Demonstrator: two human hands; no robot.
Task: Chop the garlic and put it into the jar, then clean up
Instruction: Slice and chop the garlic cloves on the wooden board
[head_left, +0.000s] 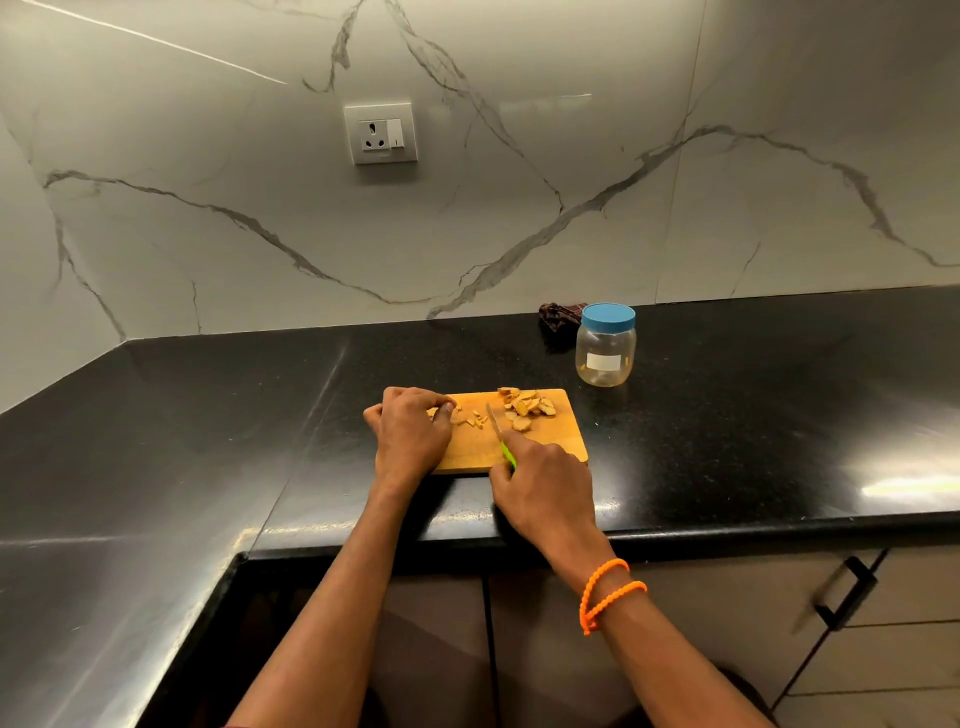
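Note:
A wooden cutting board lies on the black counter. A pile of pale garlic pieces sits at its far right, and small chopped bits lie near its middle. My left hand pinches a garlic piece at the board's left end. My right hand grips a knife by its green handle, blade pointing away, just right of the chopped bits. Behind the board to the right stands a clear jar with its blue lid on.
A dark crumpled cloth lies behind the jar against the marble wall. A wall socket is above. The counter's front edge runs below my wrists, with cabinet drawers and a black handle at lower right.

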